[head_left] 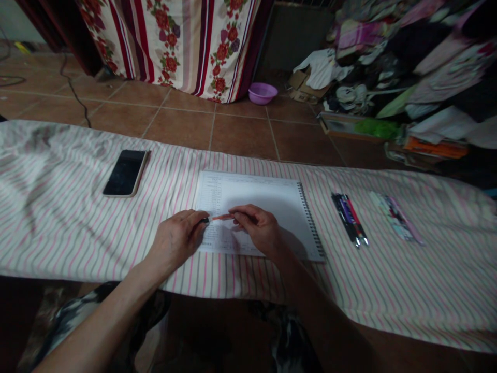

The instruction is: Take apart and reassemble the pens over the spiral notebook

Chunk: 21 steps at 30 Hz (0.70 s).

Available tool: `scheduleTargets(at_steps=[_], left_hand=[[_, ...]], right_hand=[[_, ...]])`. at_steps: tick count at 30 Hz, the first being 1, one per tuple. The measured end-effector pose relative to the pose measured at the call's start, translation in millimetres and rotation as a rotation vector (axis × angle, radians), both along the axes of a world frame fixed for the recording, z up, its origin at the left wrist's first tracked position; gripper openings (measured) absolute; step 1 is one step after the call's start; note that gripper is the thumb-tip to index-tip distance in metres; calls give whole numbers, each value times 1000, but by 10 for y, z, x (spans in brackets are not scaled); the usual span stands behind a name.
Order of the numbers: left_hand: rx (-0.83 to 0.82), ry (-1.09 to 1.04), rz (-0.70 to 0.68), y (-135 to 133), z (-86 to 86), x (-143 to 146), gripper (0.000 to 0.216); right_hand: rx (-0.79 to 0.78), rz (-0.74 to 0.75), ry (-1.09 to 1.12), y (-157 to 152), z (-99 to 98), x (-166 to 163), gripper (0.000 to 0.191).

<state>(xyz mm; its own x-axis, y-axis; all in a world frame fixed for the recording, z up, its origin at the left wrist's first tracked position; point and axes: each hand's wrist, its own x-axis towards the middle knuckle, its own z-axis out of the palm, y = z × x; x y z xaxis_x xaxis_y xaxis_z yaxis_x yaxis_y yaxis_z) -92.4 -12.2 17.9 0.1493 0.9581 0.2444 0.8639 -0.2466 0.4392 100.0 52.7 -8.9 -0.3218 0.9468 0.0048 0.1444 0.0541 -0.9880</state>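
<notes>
Both my hands hold an orange pen level over a white spiral notebook lying on a striped cloth. My left hand pinches the pen's dark end, fingers closed. My right hand grips the other end, fingers curled around it. The notebook's left part carries a printed table, partly covered by my hands.
A black phone lies face up on the cloth to the left. Right of the notebook lie a few pens and a flat packet. Beyond the cloth are tiled floor, a purple bowl, a floral curtain and piled clothes.
</notes>
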Motion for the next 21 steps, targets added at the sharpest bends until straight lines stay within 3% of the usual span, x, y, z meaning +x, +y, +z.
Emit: scheduleTargets(at_steps=[13, 21], left_hand=[[65, -35, -55, 54, -8, -7, 14], [153, -34, -102, 77, -2, 22, 12]], right_hand=[[-109, 24, 16, 11, 53, 73, 19], [62, 72, -80, -27, 106, 124, 14]])
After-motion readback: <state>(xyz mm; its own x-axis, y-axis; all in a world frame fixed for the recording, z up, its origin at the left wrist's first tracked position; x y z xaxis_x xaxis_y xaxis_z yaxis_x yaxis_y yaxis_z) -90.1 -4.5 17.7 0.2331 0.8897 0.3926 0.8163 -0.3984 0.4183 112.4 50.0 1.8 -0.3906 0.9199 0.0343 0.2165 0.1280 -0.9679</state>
